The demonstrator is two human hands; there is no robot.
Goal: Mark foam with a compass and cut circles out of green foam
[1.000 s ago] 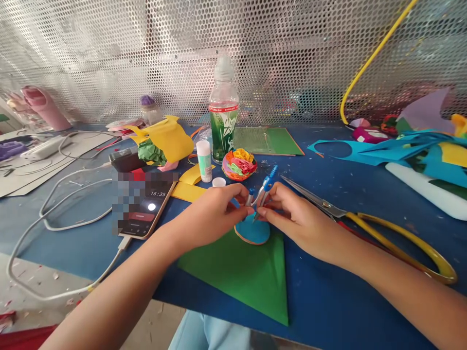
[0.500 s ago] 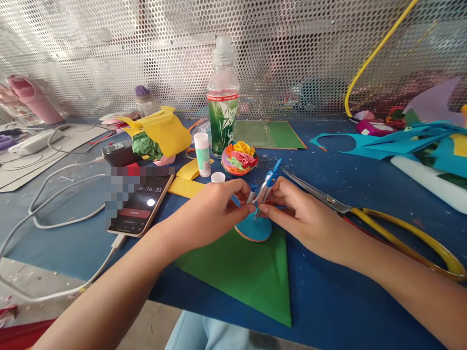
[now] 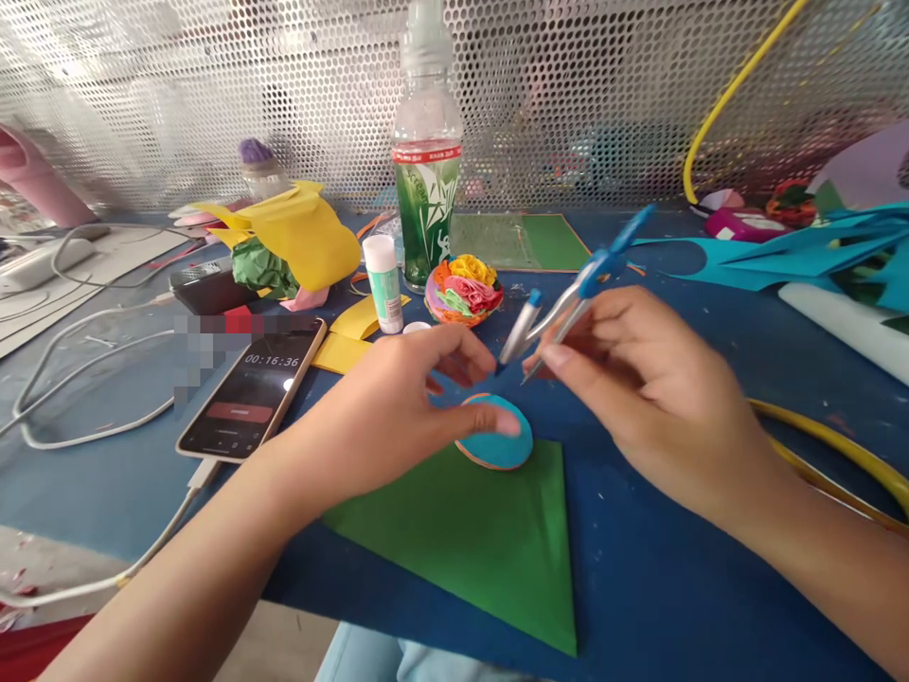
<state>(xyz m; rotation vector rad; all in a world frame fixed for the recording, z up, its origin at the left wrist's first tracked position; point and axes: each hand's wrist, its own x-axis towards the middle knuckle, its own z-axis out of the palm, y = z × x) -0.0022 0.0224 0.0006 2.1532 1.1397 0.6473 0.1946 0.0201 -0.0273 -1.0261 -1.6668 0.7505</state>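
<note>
A blue and silver drawing compass (image 3: 588, 275) is held up in my right hand (image 3: 653, 398), its points tilted down to the left. My left hand (image 3: 404, 407) has its thumb and fingers apart, with the thumb over a blue paper disc (image 3: 493, 445) with an orange edge. Whether the thumb touches the disc is unclear. The disc lies on the upper edge of a green paper sheet (image 3: 483, 540). Behind my hands stand a ball of paper flowers (image 3: 465, 292) and a glue stick (image 3: 383, 284).
Behind the glue stick is a green-labelled bottle (image 3: 428, 180). A phone (image 3: 252, 388) with a white cable lies at left, near crumpled yellow paper (image 3: 298, 237). Yellow-handled scissors (image 3: 838, 445) and cut blue paper (image 3: 767, 260) are at right, and a perforated metal screen (image 3: 568, 104) rises behind.
The compass has been lifted off the blue disc and moved right and up in my right hand. My left fingers have come away from it and spread. The view has shifted slightly.
</note>
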